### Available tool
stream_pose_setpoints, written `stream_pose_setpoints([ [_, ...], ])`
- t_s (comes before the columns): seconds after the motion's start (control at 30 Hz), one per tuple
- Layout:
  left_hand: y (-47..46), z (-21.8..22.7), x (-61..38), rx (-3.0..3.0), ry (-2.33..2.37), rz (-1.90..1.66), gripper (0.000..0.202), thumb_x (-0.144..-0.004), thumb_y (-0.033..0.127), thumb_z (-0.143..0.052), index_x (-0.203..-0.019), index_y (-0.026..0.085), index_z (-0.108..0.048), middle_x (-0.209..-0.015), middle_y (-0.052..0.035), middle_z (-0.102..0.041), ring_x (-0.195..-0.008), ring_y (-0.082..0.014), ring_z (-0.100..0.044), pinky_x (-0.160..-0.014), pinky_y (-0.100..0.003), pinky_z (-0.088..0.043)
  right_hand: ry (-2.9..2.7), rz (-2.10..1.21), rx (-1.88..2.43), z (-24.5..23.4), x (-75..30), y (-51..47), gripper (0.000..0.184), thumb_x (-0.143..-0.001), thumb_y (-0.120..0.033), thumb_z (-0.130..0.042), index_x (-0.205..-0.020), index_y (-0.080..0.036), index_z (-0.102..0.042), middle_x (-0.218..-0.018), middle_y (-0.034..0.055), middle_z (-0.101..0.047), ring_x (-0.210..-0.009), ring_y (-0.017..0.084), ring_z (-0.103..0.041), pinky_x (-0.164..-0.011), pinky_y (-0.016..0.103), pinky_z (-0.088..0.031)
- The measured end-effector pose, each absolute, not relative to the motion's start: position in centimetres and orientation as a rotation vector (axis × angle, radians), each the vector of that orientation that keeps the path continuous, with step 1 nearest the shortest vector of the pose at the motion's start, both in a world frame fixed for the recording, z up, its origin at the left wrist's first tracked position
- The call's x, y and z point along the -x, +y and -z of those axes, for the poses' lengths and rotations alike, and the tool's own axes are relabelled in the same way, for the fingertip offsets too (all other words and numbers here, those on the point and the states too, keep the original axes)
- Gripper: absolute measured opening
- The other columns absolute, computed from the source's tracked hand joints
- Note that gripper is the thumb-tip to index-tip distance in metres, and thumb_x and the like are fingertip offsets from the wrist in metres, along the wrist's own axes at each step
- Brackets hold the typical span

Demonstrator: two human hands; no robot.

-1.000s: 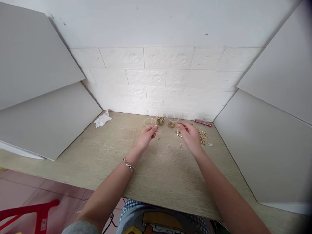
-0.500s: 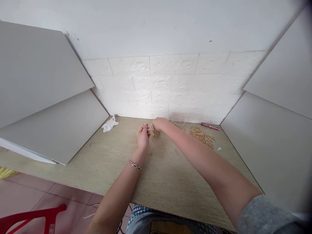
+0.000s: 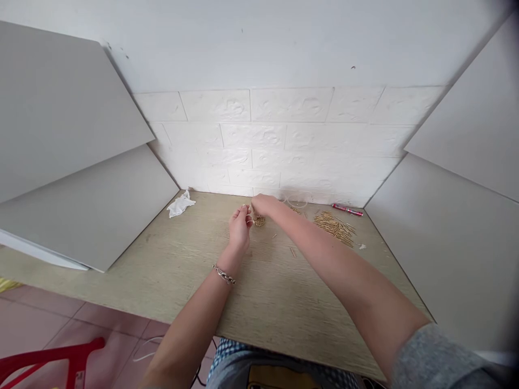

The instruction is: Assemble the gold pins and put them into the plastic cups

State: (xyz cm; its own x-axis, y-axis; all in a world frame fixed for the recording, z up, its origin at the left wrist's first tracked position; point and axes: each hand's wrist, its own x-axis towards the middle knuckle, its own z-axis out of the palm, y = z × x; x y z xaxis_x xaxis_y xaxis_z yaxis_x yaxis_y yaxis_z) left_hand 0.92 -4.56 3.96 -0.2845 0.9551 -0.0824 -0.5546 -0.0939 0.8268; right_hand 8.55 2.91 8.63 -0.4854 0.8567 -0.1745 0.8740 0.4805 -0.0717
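My left hand [image 3: 240, 226] is closed in a pinch, with a thin pale cord [image 3: 250, 221] looping from its fingers. Close on its right, my right hand [image 3: 264, 204] bends down with its fingers drawn together; the fingertips are mostly hidden, and what they hold does not show. Just below the right hand, a small gold bundle [image 3: 259, 221] rests on the table, apparently made of short gold pieces. More clear cord [image 3: 300, 204] lies in loops near the wall behind my right forearm.
Thin gold tubes [image 3: 334, 228] lie in a pile at the right, with a few loose gold pieces [image 3: 292, 252] nearer me. A red pen [image 3: 347, 209] is behind the pile. Crumpled white tissue [image 3: 180, 205] sits at the left. Grey panels [image 3: 133, 210] flank the table [image 3: 170, 270].
My left hand has shifted slightly and its fingertips are now closer to the right hand. The whole view has tilted a little; the gold pile and the bundle lie as before.
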Motion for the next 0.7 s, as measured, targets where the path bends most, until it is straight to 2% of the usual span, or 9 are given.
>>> stream_pose_setpoints([
  [0.13, -4.6, -4.0, -0.9, -0.593, 0.948, -1.638, 0.018, -0.066, 0.028, -0.062, -0.073, 0.013, -0.056, -0.064, 0.0036, -0.049, -0.05, -0.0019, -0.04, -0.048, -0.016, -0.031, 2.69, 0.214, -1.545, -9.6, -9.7, 2.0, 0.011, -0.069, -0.018, -0.059, -0.076, -0.012, -0.065, -0.08, 0.0136, -0.065, -0.07, 0.021, -0.061, -0.056, 0.026, -0.04],
  [0.23, -4.7, -4.2, -1.2, -0.649, 0.965, -1.618, 0.016, -0.066, 0.027, -0.063, -0.072, 0.013, -0.057, -0.062, 0.0035, -0.049, -0.049, -0.0019, -0.04, -0.046, -0.016, -0.03, 2.895, 0.266, -1.753, -9.6, -12.3, -0.1, 0.019, -0.078, -0.03, -0.051, -0.075, -0.015, -0.062, -0.08, 0.0094, -0.064, -0.071, 0.018, -0.058, -0.057, 0.025, -0.038],
  [0.3, -5.1, -4.2, -1.9, -0.724, 0.943, -1.559, 0.017, -0.066, 0.027, -0.064, -0.069, 0.012, -0.057, -0.062, 0.003, -0.051, -0.048, -0.0019, -0.04, -0.045, -0.016, -0.028, 3.093, 0.529, -2.066, -8.8, -14.6, -2.3, 0.021, -0.081, -0.033, -0.047, -0.075, -0.017, -0.059, -0.072, 0.0035, -0.062, -0.067, 0.014, -0.055, -0.057, 0.023, -0.037],
  [0.37, -5.9, -4.1, -3.0, -0.781, 0.891, -1.437, 0.018, -0.065, 0.028, -0.065, -0.068, 0.012, -0.057, -0.062, 0.0024, -0.053, -0.047, -0.0018, -0.04, -0.045, -0.016, -0.028, 3.097, 1.022, -2.316, -7.4, -16.8, -4.9, 0.025, -0.081, -0.038, -0.045, -0.073, -0.017, -0.056, -0.061, -0.0003, -0.057, -0.055, 0.011, -0.051, -0.052, 0.022, -0.037],
  [0.43, -6.9, -3.8, -4.4, -0.787, 0.827, -1.248, 0.021, -0.065, 0.03, -0.065, -0.072, 0.012, -0.058, -0.065, 0.0013, -0.056, -0.047, -0.0023, -0.042, -0.047, -0.017, -0.031, 3.0, 1.573, -2.403, -5.8, -18.4, -7.1, 0.029, -0.079, -0.044, -0.045, -0.074, -0.017, -0.054, -0.055, -0.0029, -0.051, -0.046, 0.01, -0.046, -0.046, 0.022, -0.036],
  [0.5, -7.9, -3.5, -5.6, -0.792, 0.787, -1.094, 0.023, -0.064, 0.031, -0.067, -0.074, 0.012, -0.059, -0.068, -0.0007, -0.059, -0.049, -0.0031, -0.045, -0.049, -0.017, -0.033, 2.913, 1.886, -2.4, -4.2, -19.4, -8.7, 0.031, -0.075, -0.047, -0.049, -0.07, -0.016, -0.052, -0.053, -0.0036, -0.049, -0.044, 0.009, -0.044, -0.045, 0.022, -0.036],
  [0.6, -8.9, -3.0, -6.6, -0.812, 0.747, -0.969, 0.026, -0.064, 0.033, -0.068, -0.074, 0.011, -0.06, -0.072, -0.0028, -0.062, -0.051, -0.0037, -0.047, -0.051, -0.018, -0.034, 2.821, 2.053, -2.41, -2.5, -19.9, -9.5, 0.031, -0.073, -0.047, -0.052, -0.068, -0.016, -0.052, -0.049, -0.0043, -0.047, -0.043, 0.009, -0.043, -0.043, 0.022, -0.036],
  [0.7, -9.2, -2.8, -6.7, -0.814, 0.729, -0.924, 0.025, -0.065, 0.033, -0.067, -0.075, 0.011, -0.06, -0.071, -0.0022, -0.061, -0.053, -0.0042, -0.048, -0.052, -0.018, -0.034, 2.84, 2.025, -2.45, -1.6, -19.7, -9.7, 0.029, -0.075, -0.044, -0.051, -0.07, -0.016, -0.053, -0.048, -0.0043, -0.047, -0.043, 0.01, -0.044, -0.043, 0.023, -0.037],
])
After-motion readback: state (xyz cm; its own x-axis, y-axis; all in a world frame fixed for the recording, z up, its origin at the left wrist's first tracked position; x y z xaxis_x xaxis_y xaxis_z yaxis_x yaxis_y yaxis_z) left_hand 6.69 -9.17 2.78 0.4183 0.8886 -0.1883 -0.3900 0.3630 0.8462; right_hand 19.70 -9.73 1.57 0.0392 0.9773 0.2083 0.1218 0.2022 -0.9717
